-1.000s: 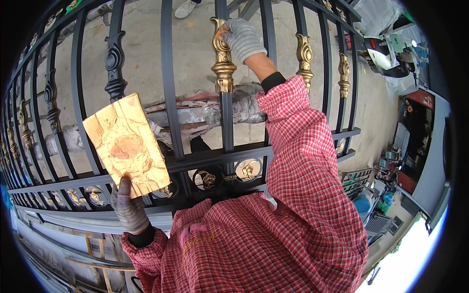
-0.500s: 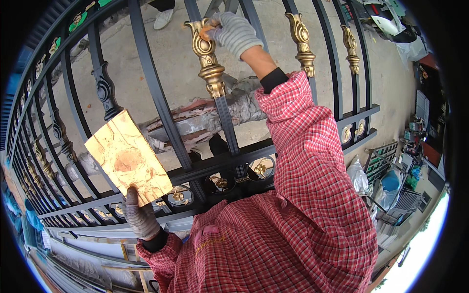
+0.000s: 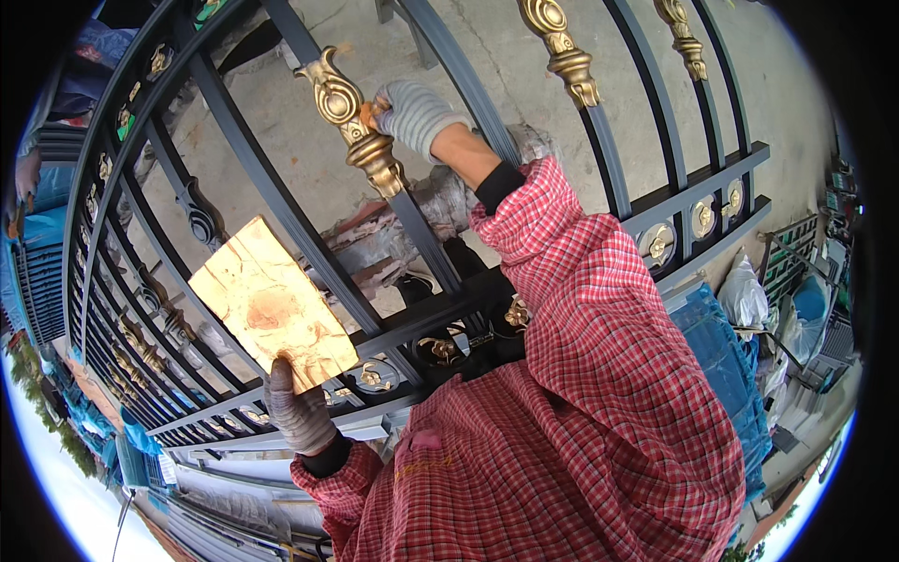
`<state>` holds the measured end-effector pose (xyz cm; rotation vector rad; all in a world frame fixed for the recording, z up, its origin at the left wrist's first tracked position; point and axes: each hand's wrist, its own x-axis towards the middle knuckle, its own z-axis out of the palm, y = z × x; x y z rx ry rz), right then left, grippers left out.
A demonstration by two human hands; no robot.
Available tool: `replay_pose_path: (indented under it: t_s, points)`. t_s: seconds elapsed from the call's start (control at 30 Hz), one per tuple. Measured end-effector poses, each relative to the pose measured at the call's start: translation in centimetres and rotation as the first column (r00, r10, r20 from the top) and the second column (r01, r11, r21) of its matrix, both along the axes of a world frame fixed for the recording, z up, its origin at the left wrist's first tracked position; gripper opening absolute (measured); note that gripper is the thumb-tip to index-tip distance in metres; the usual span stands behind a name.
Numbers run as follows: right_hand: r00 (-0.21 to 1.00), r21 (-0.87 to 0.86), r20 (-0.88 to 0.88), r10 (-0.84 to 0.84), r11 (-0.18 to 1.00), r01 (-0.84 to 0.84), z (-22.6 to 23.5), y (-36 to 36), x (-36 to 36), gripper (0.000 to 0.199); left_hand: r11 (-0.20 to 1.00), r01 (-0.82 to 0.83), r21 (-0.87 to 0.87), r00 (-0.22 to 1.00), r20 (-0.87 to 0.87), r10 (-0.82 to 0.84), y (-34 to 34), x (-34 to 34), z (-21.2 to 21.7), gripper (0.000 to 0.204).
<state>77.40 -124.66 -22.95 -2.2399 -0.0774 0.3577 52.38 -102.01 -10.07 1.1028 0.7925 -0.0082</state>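
Note:
My right hand (image 3: 417,117), in a grey striped glove, pinches a small orange-brown pad (image 3: 367,114), perhaps sponge or cloth. It presses the pad to the right side of a gold scroll ornament (image 3: 339,99) on a dark bar of a metal fence panel (image 3: 264,173). Lower left, my gloved left hand (image 3: 302,412) grips a flat gold-smeared board (image 3: 272,304) by its bottom edge, thumb on top. A brownish round patch marks the board's middle. Behind the board's upper edge, a dark scroll ornament (image 3: 201,215) shows no gold.
More gold ornaments (image 3: 569,66) sit on bars to the right. Gold flowers in rings (image 3: 657,244) line the lower rails. Blue sheeting (image 3: 716,375) and a white bag (image 3: 742,292) lie at right. Another person's hand (image 3: 28,173) shows at far left. Wrapped bars (image 3: 440,201) lie beneath the panel.
My right hand with the pad has slid down the ornament, from its upper scroll to lower on its right side. The view has tilted. My left hand still holds the board.

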Motion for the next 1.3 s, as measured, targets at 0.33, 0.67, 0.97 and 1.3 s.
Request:
replay_pose_path:
  t_s: [0.33, 0.67, 0.97, 1.3]
  points:
    - [0.969, 0.206, -0.103, -0.225, 0.948, 0.242, -0.3, 0.6, -0.7, 0.024, 0.996, 0.081, -0.035, 0.996, 0.026, -0.080, -2.7, 1.1, 1.2, 0.056]
    - [0.912, 0.303, 0.002, -0.409, 0.870, 0.390, 0.7, 2.4, 4.0, 0.024, 0.996, 0.084, -0.013, 0.996, -0.008, -0.084, -3.7, 1.3, 1.7, 0.056]
    - [0.975, 0.302, 0.131, -0.180, 0.944, 0.134, 0.7, 0.8, 2.8, 0.027, 0.997, 0.049, 0.058, 0.999, -0.003, -0.049, -3.9, 1.9, -0.1, 0.043]
    - [0.877, 0.131, 0.423, 0.227, 0.942, -0.308, 9.3, 4.7, -11.3, 0.025, 0.996, 0.089, -0.017, 0.995, 0.045, -0.088, -3.3, -1.1, -2.0, 0.049]
